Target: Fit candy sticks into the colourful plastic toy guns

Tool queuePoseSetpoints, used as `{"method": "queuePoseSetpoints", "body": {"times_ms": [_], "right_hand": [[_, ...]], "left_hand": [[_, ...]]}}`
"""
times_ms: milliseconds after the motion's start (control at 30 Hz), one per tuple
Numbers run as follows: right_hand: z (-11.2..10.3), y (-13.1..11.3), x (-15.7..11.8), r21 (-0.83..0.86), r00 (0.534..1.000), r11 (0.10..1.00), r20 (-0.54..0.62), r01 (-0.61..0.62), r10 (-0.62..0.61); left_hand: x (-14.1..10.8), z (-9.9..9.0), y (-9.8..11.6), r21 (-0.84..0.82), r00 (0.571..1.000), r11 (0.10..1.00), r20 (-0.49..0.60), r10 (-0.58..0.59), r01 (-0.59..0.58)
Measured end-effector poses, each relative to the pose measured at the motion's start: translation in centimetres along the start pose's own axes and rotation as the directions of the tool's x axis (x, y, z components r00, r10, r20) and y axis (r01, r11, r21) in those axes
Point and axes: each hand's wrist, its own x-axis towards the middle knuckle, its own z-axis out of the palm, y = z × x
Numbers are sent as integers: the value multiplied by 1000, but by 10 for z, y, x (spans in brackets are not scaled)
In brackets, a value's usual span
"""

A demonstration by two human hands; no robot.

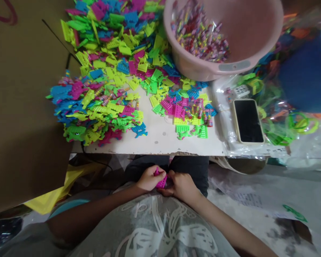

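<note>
Close to my body, below the table's front edge, my left hand (150,178) is closed on a pink plastic toy piece (162,181) with a ridged, slotted face. My right hand (182,185) meets it from the other side, its fingers bent at the piece's edge. Whether something small sits in the right fingers is hidden. On the table ahead lie loose toy pieces (179,110) of the same slotted kind in pink, green, yellow and blue. Small wrapped candy-like tubes (199,107) are mixed among them.
A large heap of coloured pieces (117,46) covers the table's back left, with a nearer pile (96,110) before it. The pink basin (208,71) holds many small tubes. A phone (248,121) rests on plastic bags at right. A cardboard box (24,107) stands left.
</note>
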Motion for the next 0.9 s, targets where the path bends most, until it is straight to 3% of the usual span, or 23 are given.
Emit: {"method": "queuePoseSetpoints", "body": {"times_ms": [367, 500, 700, 900], "right_hand": [[4, 1, 0, -24, 999, 1000, 37, -16, 17], [8, 1, -2, 68, 1000, 998, 18, 7, -8], [13, -3, -3, 30, 996, 996, -31, -86, 87], [15, -4, -4, 72, 1000, 997, 7, -31, 31]], "left_hand": [[6, 0, -6, -9, 990, 990, 41, -138, 138], [9, -1, -4, -7, 983, 986, 78, -164, 165], [7, 1, -2, -39, 996, 996, 40, -74, 76], [3, 1, -5, -16, 1000, 1000, -1, 6, -6]]}}
